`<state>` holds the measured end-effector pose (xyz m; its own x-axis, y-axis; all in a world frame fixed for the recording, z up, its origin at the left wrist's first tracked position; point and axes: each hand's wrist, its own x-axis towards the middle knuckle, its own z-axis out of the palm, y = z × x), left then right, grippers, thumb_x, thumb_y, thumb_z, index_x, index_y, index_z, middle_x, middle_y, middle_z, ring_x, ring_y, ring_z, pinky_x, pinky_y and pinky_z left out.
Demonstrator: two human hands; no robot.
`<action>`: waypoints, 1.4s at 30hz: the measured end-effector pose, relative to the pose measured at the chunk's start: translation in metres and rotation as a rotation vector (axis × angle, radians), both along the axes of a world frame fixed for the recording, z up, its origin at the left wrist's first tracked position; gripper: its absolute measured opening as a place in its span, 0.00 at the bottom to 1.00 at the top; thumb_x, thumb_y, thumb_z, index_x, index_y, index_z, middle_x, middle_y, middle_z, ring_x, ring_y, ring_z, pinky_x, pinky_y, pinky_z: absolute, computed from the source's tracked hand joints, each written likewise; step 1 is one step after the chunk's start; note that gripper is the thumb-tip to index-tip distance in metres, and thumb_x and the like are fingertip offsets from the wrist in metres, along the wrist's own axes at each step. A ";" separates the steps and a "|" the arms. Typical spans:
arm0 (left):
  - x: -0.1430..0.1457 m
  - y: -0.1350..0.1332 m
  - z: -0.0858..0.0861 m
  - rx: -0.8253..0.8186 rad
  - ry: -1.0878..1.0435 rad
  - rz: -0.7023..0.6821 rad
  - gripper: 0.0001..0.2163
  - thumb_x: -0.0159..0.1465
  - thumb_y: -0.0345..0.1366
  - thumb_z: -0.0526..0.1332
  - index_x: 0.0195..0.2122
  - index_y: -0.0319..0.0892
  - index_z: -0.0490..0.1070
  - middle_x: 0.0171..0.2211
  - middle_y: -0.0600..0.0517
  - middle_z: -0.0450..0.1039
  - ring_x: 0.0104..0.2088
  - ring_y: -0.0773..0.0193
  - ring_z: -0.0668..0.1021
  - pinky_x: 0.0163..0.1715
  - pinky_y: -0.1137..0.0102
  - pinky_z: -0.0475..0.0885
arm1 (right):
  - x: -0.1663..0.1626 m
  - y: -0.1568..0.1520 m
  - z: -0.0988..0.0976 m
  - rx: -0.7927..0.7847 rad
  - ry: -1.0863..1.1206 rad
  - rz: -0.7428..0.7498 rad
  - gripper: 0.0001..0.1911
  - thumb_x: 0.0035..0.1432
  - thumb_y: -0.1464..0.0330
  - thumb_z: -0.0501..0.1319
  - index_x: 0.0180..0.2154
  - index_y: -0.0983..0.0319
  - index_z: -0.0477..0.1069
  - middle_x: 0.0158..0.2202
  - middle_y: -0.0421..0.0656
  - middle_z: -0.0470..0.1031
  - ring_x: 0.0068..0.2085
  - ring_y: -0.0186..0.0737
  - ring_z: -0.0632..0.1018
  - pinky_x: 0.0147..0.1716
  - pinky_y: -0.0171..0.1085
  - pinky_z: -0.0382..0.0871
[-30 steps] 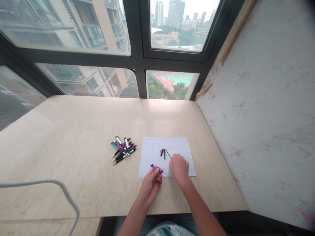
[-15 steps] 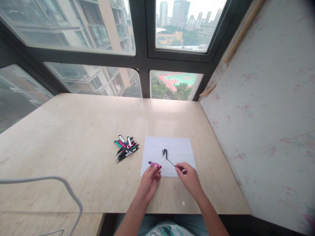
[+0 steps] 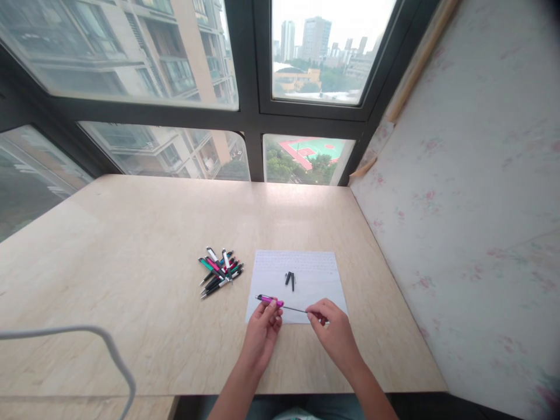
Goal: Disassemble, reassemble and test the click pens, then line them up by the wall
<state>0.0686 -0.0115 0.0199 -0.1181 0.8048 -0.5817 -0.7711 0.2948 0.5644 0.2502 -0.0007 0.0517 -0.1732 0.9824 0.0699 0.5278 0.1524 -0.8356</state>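
My left hand (image 3: 263, 326) is closed on a purple pen barrel (image 3: 266, 300) with a black and silver top end, its open end turned to the right. Between the fingertips of my right hand (image 3: 330, 322) is a thin dark pen refill (image 3: 294, 309). The refill's left tip meets the barrel's open end; whether it is inside I cannot tell. Beneath both hands lies a white sheet of paper (image 3: 324, 280) with handwriting across its upper part. Small black pen parts (image 3: 293, 281) rest on the sheet, just beyond the hands.
Left of the paper is a pile of several pens (image 3: 221, 273) in white, black, green and pink. A grey cable (image 3: 100, 332) curves over the near left of the tabletop (image 3: 131, 245). Windows stand behind, and a papered wall (image 3: 459, 204) borders the right side.
My right hand has swung the refill from pointing at the black parts to line up with the purple barrel's open end. The whole view has shifted slightly.
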 end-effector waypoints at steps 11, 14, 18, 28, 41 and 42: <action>0.004 -0.001 0.003 0.013 0.041 -0.062 0.06 0.58 0.28 0.66 0.37 0.37 0.74 0.36 0.47 0.75 0.29 0.72 0.76 0.26 0.80 0.73 | 0.001 0.000 0.004 -0.020 0.031 -0.007 0.08 0.57 0.72 0.58 0.33 0.60 0.76 0.31 0.42 0.74 0.29 0.36 0.74 0.30 0.34 0.68; 0.010 -0.003 0.007 0.006 0.043 -0.084 0.07 0.57 0.30 0.67 0.37 0.37 0.74 0.36 0.47 0.75 0.30 0.71 0.76 0.27 0.80 0.73 | -0.006 -0.002 0.001 -0.030 0.033 0.001 0.09 0.56 0.73 0.58 0.35 0.59 0.76 0.30 0.42 0.74 0.29 0.36 0.74 0.30 0.34 0.68; 0.012 -0.005 0.008 0.012 0.057 -0.100 0.08 0.57 0.31 0.68 0.37 0.38 0.74 0.37 0.47 0.75 0.31 0.71 0.76 0.29 0.79 0.73 | -0.010 -0.004 -0.003 -0.063 0.061 -0.060 0.10 0.57 0.71 0.58 0.40 0.60 0.75 0.31 0.42 0.76 0.30 0.38 0.75 0.31 0.35 0.69; 0.007 -0.003 0.008 -0.023 0.021 -0.087 0.04 0.60 0.26 0.64 0.36 0.37 0.73 0.36 0.46 0.76 0.32 0.67 0.79 0.31 0.76 0.76 | -0.024 -0.001 0.003 -0.197 0.163 -0.019 0.14 0.61 0.61 0.56 0.41 0.61 0.76 0.23 0.41 0.76 0.25 0.38 0.77 0.29 0.34 0.68; -0.004 0.003 0.010 -0.083 -0.126 0.053 0.04 0.62 0.22 0.59 0.33 0.34 0.72 0.31 0.46 0.76 0.29 0.67 0.80 0.27 0.77 0.77 | -0.027 0.062 -0.036 -0.041 -0.350 -0.054 0.17 0.58 0.72 0.55 0.49 0.62 0.72 0.38 0.46 0.77 0.37 0.42 0.77 0.38 0.36 0.66; -0.004 0.003 0.010 -0.084 -0.134 0.056 0.04 0.63 0.22 0.59 0.33 0.34 0.72 0.31 0.46 0.76 0.28 0.68 0.80 0.26 0.77 0.77 | -0.031 0.066 -0.036 -0.036 -0.402 -0.046 0.18 0.59 0.72 0.55 0.50 0.61 0.71 0.39 0.46 0.76 0.38 0.42 0.77 0.38 0.36 0.65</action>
<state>0.0642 -0.0089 0.0296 -0.0778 0.7472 -0.6601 -0.8544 0.2912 0.4303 0.2195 0.0657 0.0156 -0.1350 0.9904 -0.0290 0.8194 0.0951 -0.5653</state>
